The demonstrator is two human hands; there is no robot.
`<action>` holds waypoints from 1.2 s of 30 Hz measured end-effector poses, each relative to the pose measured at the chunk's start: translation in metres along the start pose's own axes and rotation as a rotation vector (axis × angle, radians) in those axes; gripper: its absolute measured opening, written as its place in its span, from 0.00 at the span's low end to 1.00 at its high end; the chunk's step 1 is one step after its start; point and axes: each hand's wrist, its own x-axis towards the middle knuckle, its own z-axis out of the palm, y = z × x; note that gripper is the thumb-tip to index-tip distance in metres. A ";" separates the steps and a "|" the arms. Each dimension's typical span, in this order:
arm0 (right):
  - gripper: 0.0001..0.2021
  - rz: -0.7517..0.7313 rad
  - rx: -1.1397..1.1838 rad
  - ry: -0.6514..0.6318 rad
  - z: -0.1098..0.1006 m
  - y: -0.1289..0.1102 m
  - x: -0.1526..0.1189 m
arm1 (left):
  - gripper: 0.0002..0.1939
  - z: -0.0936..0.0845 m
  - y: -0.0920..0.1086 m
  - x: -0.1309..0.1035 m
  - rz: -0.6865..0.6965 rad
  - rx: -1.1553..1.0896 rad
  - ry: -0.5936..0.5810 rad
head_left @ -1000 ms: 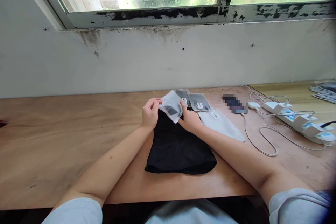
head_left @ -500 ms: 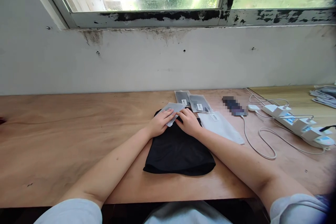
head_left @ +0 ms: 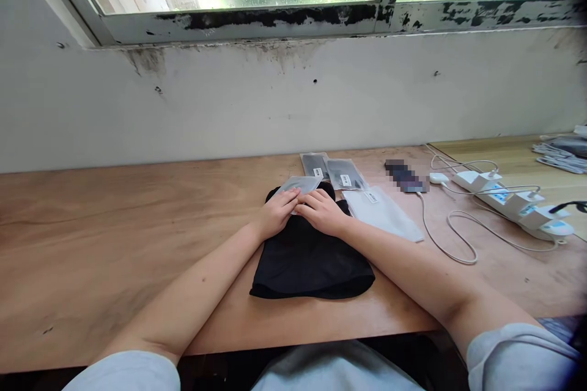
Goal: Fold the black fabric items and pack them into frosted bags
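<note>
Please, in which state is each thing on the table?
Clear packet: partly covered by left hand and right hand
Black cloth: spread out
Two dark packets: labelled, lying flat
White bag: labelled, lying flat
Dark device: cable attached
Power strip: chargers plugged in
Grey pile: details unclear

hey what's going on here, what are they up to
A person has both hands at a small clear packet over the far end of a black cloth on the wooden table. The left hand and right hand meet at the packet's near side; how firmly the fingers grip it can't be told. Just beyond and to the right lie two labelled dark packets and a larger whitish packet. Farther right are a phone and a power strip.
</note>
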 end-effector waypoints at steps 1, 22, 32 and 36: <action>0.10 0.013 -0.019 -0.013 -0.001 0.001 0.001 | 0.26 0.000 0.000 0.000 -0.005 -0.014 0.008; 0.13 0.538 -0.098 -0.272 -0.006 0.054 -0.006 | 0.18 -0.017 0.006 -0.002 -0.155 -0.160 0.324; 0.10 0.614 0.049 -0.144 -0.006 0.061 -0.003 | 0.22 -0.022 0.016 0.000 -0.028 -0.129 0.204; 0.08 0.494 0.158 -0.254 -0.026 0.070 0.003 | 0.30 -0.021 0.024 0.005 -0.045 -0.131 0.072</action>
